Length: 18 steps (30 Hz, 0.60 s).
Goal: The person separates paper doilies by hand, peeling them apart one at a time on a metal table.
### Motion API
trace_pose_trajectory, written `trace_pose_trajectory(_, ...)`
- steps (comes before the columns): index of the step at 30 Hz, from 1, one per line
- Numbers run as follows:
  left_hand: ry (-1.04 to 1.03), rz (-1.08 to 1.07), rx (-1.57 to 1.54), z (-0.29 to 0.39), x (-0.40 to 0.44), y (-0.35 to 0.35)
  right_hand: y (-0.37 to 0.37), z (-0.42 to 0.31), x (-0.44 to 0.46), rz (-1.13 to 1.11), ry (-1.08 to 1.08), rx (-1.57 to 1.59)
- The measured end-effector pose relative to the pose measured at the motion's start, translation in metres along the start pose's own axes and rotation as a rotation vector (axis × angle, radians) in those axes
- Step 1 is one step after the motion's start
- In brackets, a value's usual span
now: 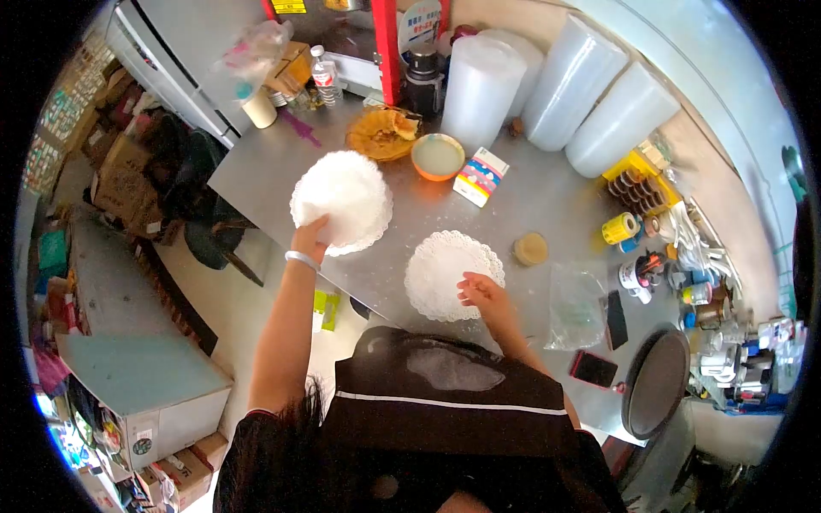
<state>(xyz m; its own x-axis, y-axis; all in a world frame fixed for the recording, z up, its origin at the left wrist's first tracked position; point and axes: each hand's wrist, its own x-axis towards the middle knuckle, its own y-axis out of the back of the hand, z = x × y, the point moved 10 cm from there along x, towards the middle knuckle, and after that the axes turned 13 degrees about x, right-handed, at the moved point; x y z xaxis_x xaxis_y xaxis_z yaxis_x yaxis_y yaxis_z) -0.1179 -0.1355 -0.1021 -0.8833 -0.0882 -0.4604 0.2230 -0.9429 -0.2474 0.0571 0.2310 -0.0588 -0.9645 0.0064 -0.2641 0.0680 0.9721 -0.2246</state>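
My left hand (310, 240) is closed on the near-left rim of a thick white round stack (342, 198) with a scalloped edge, which looks like paper doilies. This stack lies toward the left side of the metal table. To its right, close to my body, a lacy white paper doily (440, 267) lies flat. My right hand (484, 293) is over its right side, fingers loosely curled and slightly apart, with nothing visible in them. Whether the fingertips touch the doily I cannot tell.
Behind the doilies stand a plate of flatbread (380, 135), an orange bowl of pale liquid (438, 156) and a small carton (481, 177). Large plastic rolls (484, 90) line the wall. A plastic bag (575, 308), phone (593, 368) and dark round pan (657, 385) are at right.
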Motion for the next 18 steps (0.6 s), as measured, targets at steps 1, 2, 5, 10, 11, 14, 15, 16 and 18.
trace_pose_trajectory(1,0.054,0.11,-0.018,-0.027,0.02,0.022,0.0,0.0,-0.001,-0.019,0.036,-0.19)
trace_pose_trajectory(2,0.052,0.13,-0.012,-0.029,0.023,0.027,-0.001,0.0,-0.003,-0.036,0.068,-0.379)
trace_pose_trajectory(5,-0.017,0.191,0.151,-0.029,0.02,0.037,-0.007,-0.016,-0.018,-0.026,0.414,-0.965)
trace_pose_trajectory(10,-0.567,0.871,0.951,0.044,-0.078,0.035,-0.016,0.006,-0.029,-0.206,0.643,-1.214)
trace_pose_trajectory(11,-0.745,0.854,0.857,0.049,-0.109,0.01,-0.016,0.009,-0.029,-0.224,0.661,-1.218)
trace_pose_trajectory(14,-0.481,0.13,0.355,-0.046,-0.083,-0.024,0.001,0.027,-0.016,-0.172,0.552,-1.043)
trace_pose_trajectory(15,-0.417,0.064,0.935,-0.053,-0.101,-0.06,0.001,0.026,-0.016,-0.182,0.547,-1.033)
trace_pose_trajectory(16,-0.177,-0.085,0.791,-0.089,-0.105,-0.074,-0.001,0.021,-0.015,-0.191,0.541,-1.024)
trace_pose_trajectory(18,0.021,-0.21,0.667,-0.135,-0.111,-0.092,0.0,0.014,-0.011,-0.176,0.437,-0.974)
